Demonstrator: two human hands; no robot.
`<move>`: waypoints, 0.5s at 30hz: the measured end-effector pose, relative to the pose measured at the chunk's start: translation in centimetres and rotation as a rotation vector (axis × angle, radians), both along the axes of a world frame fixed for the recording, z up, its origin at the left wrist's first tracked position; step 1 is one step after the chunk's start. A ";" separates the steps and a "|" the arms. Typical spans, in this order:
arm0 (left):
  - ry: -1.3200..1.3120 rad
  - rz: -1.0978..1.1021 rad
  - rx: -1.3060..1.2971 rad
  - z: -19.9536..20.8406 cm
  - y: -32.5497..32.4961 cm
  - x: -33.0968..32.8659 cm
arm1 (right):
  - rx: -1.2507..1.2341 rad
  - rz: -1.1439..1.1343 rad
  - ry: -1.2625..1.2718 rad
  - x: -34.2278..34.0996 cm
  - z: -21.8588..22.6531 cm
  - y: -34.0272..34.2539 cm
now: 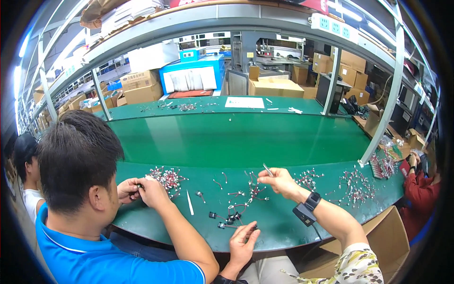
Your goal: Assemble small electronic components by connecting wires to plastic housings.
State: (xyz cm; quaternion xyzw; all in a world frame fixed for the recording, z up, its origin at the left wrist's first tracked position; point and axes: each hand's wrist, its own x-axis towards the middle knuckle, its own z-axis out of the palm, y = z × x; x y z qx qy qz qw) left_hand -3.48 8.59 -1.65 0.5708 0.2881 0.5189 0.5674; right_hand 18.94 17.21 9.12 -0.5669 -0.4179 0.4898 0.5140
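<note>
My left hand [243,241] is at the near edge of the green table, with thumb and fingertips pinched on a small black part [257,227], mostly hidden. Beside it lie several black connectors [231,218] with short dark red wires. My right hand [280,183] is raised over the table, closed on a slim silver tool [268,170], which looks like tweezers; its lower end is hidden by the fingers. Below and left of that hand are loose wire leads [254,190] with white ends. A black band with a small box [305,213] is strapped round my right wrist.
At my left a co-worker in a blue shirt [113,255] handles a small part beside a wire pile [168,179]. A white pointed strip [190,202] lies between us. More wire leads [357,187] spread rightward, near a cardboard box [378,241] and another person in red [421,199].
</note>
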 end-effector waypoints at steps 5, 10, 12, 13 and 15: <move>0.031 0.011 0.019 0.4 -0.2 0.0 | -0.004 0.048 -0.309 1.1 -2.7 -4.3; 0.064 0.062 0.043 0.1 -0.1 0.7 | -0.008 0.141 -0.547 3.3 -4.8 -5.7; 0.099 0.083 0.083 0.7 0.1 0.8 | 0.054 0.143 -0.689 3.3 -3.8 -6.1; 0.117 0.090 0.092 0.5 0.0 0.7 | 0.008 0.134 -0.694 3.7 -4.1 -5.7; 0.023 0.046 0.011 0.4 0.0 0.8 | 0.078 0.089 -0.695 3.7 -3.5 -5.3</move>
